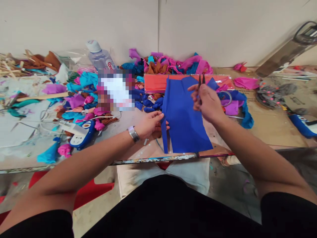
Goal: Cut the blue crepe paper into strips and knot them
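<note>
A sheet of deep blue crepe-like paper or cloth point(185, 119) hangs upright in front of me, over the table's front part. Along its left side runs a narrow strip point(164, 135), split from the sheet at the lower end. My left hand point(152, 124) pinches this strip between thumb and fingers. To the right of the sheet's upper part, my right hand point(209, 100) is closed around scissors point(201, 80), whose dark pointed blades face up and stand slightly apart. The scissors' handles are hidden in the hand.
Behind the sheet lies a pack of orange-red sheets point(156, 82). Colourful scraps point(76, 99) cover the left, beside a bottle point(99, 56), a blurred bright phone-like object point(117, 91) and a blue power strip point(83, 135). A tape roll point(226, 98) and cardboard point(267, 125) lie right.
</note>
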Demonstrator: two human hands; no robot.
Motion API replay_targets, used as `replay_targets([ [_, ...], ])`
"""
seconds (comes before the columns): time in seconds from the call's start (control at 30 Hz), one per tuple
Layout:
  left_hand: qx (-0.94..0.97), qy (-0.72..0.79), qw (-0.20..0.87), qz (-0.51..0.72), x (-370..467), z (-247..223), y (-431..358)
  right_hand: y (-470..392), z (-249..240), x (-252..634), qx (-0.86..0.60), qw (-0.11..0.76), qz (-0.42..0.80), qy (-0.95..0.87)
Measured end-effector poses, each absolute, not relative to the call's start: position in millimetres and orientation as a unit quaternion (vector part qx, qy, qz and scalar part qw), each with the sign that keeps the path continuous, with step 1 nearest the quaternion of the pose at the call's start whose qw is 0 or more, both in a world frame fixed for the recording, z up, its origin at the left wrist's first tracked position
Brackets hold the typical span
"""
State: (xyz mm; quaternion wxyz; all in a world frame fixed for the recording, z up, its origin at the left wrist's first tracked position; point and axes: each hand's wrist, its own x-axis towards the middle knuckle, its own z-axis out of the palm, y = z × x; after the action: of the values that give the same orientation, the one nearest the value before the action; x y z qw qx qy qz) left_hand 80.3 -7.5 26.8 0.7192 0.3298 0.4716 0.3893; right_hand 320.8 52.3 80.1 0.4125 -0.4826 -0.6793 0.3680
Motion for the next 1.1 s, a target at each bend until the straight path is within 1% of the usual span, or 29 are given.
replay_targets([
  [0.03,0.336,0.47,0.716,0.391,79.1,25.3,-6.6,39.2,81.1,308.7,-0.448,0.39,0.508,-0.624],
  [0.07,0.346,0.468,0.713,0.392,77.9,23.5,-5.8,26.3,80.5,297.5,-0.417,0.348,0.616,-0.57],
  [0.1,0.357,0.465,0.708,0.394,76.6,21.4,-5.0,14.2,78.4,287.6,-0.392,0.3,0.699,-0.518],
  [0.13,0.367,0.461,0.704,0.396,75.3,19.1,-4.3,3.2,75.0,279.3,-0.369,0.262,0.757,-0.471],
  [0.17,0.375,0.456,0.701,0.4,74.1,16.7,-3.7,-6.4,70.7,272.8,-0.351,0.25,0.795,-0.427],
  [0.27,0.389,0.446,0.688,0.42,70.8,11.3,-2.7,-27.0,55.4,263.0,-0.313,0.241,0.86,-0.323],
  [0.33,0.389,0.442,0.69,0.42,69.2,10.6,-2.8,-35.5,46.7,262.8,-0.298,0.241,0.877,-0.291],
  [0.43,0.374,0.443,0.712,0.396,67.5,14.0,-4.5,-42.3,40.2,269.7,-0.275,0.255,0.872,-0.316],
  [0.6,0.377,0.452,0.707,0.392,65.2,18.8,-7.8,-42.2,39.1,284.6,-0.221,0.202,0.886,-0.353],
  [0.77,0.369,0.454,0.703,0.404,63.7,16.0,-9.0,-38.4,28.9,285.4,-0.268,0.191,0.874,-0.356],
  [0.93,0.377,0.452,0.698,0.407,62.5,16.8,-11.0,-32.7,25.5,282.3,-0.317,0.135,0.861,-0.374],
  [1.1,0.366,0.452,0.711,0.395,62.5,22.8,-13.5,-28.8,26.5,277.3,-0.322,0.15,0.86,-0.368],
])
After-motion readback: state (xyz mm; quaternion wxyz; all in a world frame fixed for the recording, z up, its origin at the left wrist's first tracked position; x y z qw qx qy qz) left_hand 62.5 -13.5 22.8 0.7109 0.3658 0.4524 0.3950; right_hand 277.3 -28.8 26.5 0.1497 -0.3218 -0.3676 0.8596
